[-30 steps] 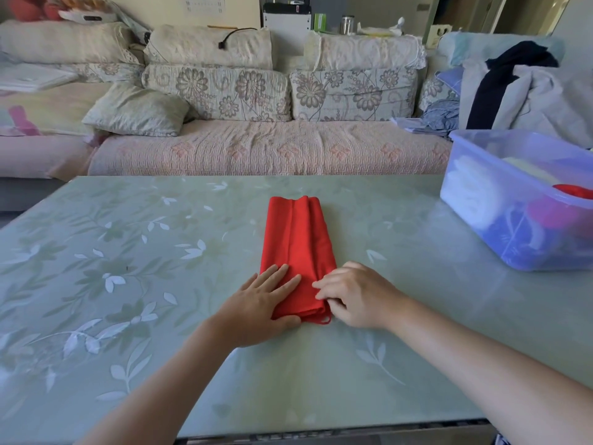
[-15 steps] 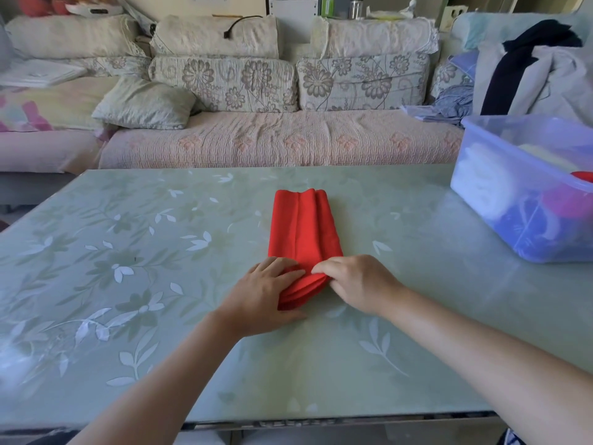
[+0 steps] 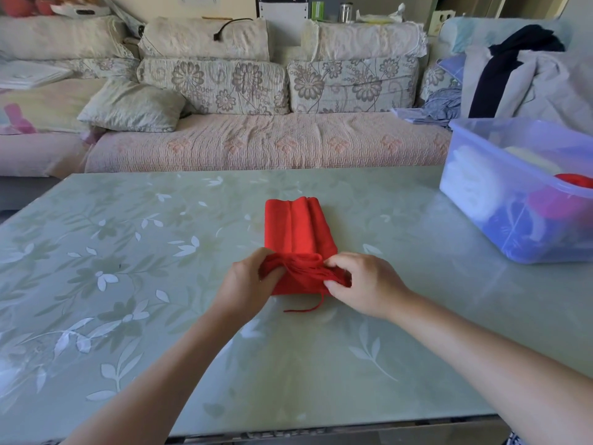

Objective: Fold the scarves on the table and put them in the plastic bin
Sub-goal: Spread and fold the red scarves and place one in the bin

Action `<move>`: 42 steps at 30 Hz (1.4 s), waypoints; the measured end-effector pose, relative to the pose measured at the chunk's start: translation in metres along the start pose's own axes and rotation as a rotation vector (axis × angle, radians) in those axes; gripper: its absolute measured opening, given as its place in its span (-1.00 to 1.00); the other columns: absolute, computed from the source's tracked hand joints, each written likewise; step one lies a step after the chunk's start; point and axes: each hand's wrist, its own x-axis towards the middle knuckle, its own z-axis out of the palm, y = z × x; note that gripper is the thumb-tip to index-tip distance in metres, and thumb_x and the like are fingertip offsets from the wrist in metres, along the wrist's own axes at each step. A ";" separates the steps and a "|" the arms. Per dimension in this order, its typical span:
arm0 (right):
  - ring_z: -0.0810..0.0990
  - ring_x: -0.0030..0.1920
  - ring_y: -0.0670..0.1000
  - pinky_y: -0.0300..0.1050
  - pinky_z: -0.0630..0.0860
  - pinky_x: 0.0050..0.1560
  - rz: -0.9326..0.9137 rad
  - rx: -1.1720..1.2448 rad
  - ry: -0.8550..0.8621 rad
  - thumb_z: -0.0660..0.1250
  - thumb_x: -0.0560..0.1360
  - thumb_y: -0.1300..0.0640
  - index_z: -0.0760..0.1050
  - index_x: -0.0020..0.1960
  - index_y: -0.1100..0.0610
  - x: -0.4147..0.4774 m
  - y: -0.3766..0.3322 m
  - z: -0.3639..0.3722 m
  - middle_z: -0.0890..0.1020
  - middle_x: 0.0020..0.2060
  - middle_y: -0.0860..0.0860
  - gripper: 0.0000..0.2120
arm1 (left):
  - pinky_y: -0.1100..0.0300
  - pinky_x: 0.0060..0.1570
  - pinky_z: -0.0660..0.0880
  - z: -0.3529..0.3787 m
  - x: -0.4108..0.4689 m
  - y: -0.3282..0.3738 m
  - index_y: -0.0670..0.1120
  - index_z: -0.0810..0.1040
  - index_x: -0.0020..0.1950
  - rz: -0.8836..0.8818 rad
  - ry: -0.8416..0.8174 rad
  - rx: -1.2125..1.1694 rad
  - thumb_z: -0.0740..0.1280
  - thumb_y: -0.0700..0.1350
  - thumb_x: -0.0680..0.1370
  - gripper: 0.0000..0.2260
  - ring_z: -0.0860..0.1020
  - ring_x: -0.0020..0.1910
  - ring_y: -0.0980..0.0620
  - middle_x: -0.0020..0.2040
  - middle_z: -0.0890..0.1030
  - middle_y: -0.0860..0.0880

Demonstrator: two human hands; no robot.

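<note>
Red scarf (image 3: 296,228) sits mid-table, folded into a long narrow strip running away from the person, far end flat on the table (image 3: 128,284). Near end is lifted and bunched, one loose red thread (image 3: 305,308) trailing onto the tabletop below it. Left hand (image 3: 247,284) grips the near-left corner, fingers curled around the layers. Right hand (image 3: 362,282) pinches the near-right corner, thumb under, fingers over the bunched edge. Both hands closed on the fabric, close together at the same end. Plastic bin (image 3: 481,200) is at the table's right edge, well apart from the scarf, translucent blue-tinted, already holding folded items: white, yellow, red, dark blue. Sofa (image 3: 256,142) behind the table with floral cushions; clothes pile (image 3: 519,78) at its right end.
</note>
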 end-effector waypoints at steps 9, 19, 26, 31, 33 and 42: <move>0.51 0.32 -0.06 -0.15 0.43 0.28 0.120 0.102 -0.138 0.46 0.47 0.00 0.22 0.53 -0.17 0.017 0.000 0.000 0.53 0.34 -0.08 -0.28 | 0.27 -0.39 0.30 0.009 0.027 0.005 -0.07 0.55 -0.09 -0.278 -0.019 0.017 0.36 0.02 0.55 -0.84 0.51 -0.30 0.08 -0.26 0.55 0.04; 0.63 0.05 0.04 -0.04 0.54 0.00 0.282 -0.044 0.108 0.42 0.50 -0.05 0.47 0.22 -0.06 0.051 0.013 0.024 0.66 0.04 -0.06 -0.69 | 0.06 0.00 0.47 0.015 0.035 -0.002 -0.03 0.62 0.10 0.531 0.093 0.378 0.31 -0.19 0.47 -0.76 0.51 0.08 -0.06 0.09 0.60 0.03; 0.57 -0.21 0.08 -0.07 0.45 -0.45 -0.174 -0.339 0.264 0.43 0.44 0.23 0.54 -0.09 0.07 0.055 0.037 0.030 0.51 -0.13 -0.01 -0.89 | 0.21 0.45 0.12 0.016 0.022 -0.020 0.03 0.30 0.54 0.314 -0.323 0.467 -0.07 0.29 0.51 -0.34 0.24 0.51 0.10 0.52 0.31 0.09; 0.58 -0.23 0.12 -0.04 0.50 -0.39 -0.529 -0.423 0.139 0.17 0.46 0.27 0.63 -0.01 0.15 0.049 0.049 0.023 0.61 -0.13 0.04 -0.73 | 0.27 0.49 -0.08 0.011 0.027 -0.026 0.06 0.13 0.59 0.310 -0.379 0.508 -0.09 0.41 0.43 -0.21 0.08 0.55 0.18 0.57 0.15 0.13; 0.63 -0.18 0.12 0.00 0.56 -0.32 -0.501 -0.388 0.014 0.19 0.42 0.16 0.62 0.12 0.16 0.042 0.048 0.021 0.66 -0.06 0.03 -0.65 | 0.25 0.50 -0.07 0.012 0.027 -0.027 0.07 0.13 0.59 0.297 -0.389 0.502 -0.06 0.41 0.40 -0.19 0.08 0.55 0.18 0.57 0.16 0.14; 0.62 -0.12 0.20 0.01 0.47 -0.12 -0.193 -0.450 -0.148 0.22 0.53 0.07 0.51 0.09 0.12 0.034 0.030 0.009 0.66 -0.09 0.02 -0.79 | 0.08 0.28 0.40 0.008 0.020 -0.021 0.01 0.47 0.40 0.258 -0.285 0.328 0.35 0.19 0.43 -0.43 0.35 0.32 0.01 0.33 0.38 0.03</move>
